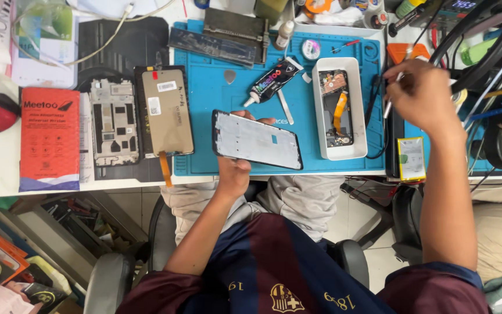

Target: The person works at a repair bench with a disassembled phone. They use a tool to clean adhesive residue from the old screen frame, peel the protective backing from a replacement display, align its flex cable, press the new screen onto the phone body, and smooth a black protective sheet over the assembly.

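Note:
My left hand (pixel 235 172) grips a phone frame (pixel 257 140) with a pale inner face and dark rim, held tilted just above the blue work mat (pixel 210 99). My right hand (pixel 419 93) is raised at the right edge of the mat, its fingers pinched on a thin metal tool (pixel 389 104) that points down. A black glue tube (pixel 273 80) lies on the mat behind the frame. A white tray (pixel 339 108) holding phone parts with an orange flex cable stands between the two hands.
A gold-backed display panel (pixel 167 110) and a bare phone chassis (pixel 113 121) lie to the left. A red box (pixel 49 136) sits at the far left. A yellow-edged battery (pixel 412 158) lies at the right, near cables and bench equipment. My lap and chair are below the table edge.

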`<state>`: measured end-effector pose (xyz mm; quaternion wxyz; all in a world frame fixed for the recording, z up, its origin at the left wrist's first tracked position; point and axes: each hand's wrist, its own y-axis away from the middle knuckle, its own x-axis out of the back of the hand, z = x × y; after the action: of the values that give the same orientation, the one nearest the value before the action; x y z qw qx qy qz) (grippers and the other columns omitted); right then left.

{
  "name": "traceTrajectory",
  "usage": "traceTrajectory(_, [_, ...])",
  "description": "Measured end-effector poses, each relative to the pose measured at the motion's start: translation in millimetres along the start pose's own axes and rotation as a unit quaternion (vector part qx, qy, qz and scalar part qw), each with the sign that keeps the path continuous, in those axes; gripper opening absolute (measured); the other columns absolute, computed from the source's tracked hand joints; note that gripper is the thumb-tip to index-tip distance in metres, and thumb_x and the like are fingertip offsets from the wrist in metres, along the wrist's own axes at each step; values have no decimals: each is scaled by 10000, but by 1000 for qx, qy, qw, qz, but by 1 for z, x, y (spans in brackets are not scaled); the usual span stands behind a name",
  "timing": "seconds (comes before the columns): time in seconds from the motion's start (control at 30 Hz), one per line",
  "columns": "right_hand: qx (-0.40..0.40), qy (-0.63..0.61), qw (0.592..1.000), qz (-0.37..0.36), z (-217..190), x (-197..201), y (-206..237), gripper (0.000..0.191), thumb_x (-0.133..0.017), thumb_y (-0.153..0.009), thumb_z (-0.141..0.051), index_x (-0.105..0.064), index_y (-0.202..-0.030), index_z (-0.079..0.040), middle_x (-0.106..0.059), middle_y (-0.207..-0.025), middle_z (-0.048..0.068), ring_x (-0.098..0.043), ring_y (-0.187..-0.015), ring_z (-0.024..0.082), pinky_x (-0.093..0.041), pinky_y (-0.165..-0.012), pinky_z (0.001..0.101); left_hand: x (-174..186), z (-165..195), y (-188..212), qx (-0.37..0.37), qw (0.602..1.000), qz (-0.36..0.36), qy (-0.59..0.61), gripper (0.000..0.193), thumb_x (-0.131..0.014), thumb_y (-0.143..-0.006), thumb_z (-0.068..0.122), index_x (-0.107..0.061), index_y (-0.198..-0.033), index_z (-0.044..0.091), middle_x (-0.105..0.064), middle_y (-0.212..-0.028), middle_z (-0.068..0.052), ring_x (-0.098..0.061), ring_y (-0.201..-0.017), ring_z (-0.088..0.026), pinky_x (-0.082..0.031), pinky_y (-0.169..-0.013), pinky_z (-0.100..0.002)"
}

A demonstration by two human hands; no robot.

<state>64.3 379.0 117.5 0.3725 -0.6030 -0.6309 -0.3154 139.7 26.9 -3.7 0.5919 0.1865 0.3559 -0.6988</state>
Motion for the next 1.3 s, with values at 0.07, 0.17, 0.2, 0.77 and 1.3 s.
traceTrajectory(0.07, [44,60,997,-12,28,-16,8,236,-655,-895,69,-710,-1116,9,-691,-950,196,-699,-790,270,-547,-722,369,0,-19,12,-3,1000,-9,-14,983,-804,-878,599,-343,-1551,50,-453,-1414,-93,-556,-1381,-368,-462,-1221,-570])
traceTrajectory(0.17, [71,106,991,-34,52,-33,11,246,-693,-865,47,-726,-1107,13,-652,-927,212,-664,-806,355,-532,-774,453,-2,-35,24,-1,999,-19,-45,933,-828,-914,509,-354,-1559,29,-480,-1450,-115,-534,-1422,-364,-445,-1225,-536])
traceTrajectory(0.2, [75,114,990,-42,57,-40,11,241,-708,-863,34,-727,-1102,12,-639,-905,214,-656,-819,378,-528,-798,477,-1,-39,27,2,998,-17,-65,921,-838,-919,480,-355,-1555,21,-487,-1459,-122,-534,-1444,-369,-448,-1234,-532])
traceTrajectory(0.77, [487,-144,858,-77,-126,10,183,75,-730,-834,-107,-724,-908,-112,-746,-927,26,-710,-789,191,-560,-658,353,29,-15,28,60,943,-20,-327,929,-891,-889,122,-251,-1560,81,-475,-1461,-161,-522,-1406,-286,-479,-1182,-420])
traceTrajectory(1.3, [708,-284,579,289,-127,-37,191,140,-709,-757,213,-697,-704,85,-661,-733,109,-699,-676,231,-635,-703,378,14,27,26,53,885,-76,-457,969,-938,-841,55,-213,-1483,102,-504,-1487,-229,-524,-1360,-280,-447,-1195,-414])
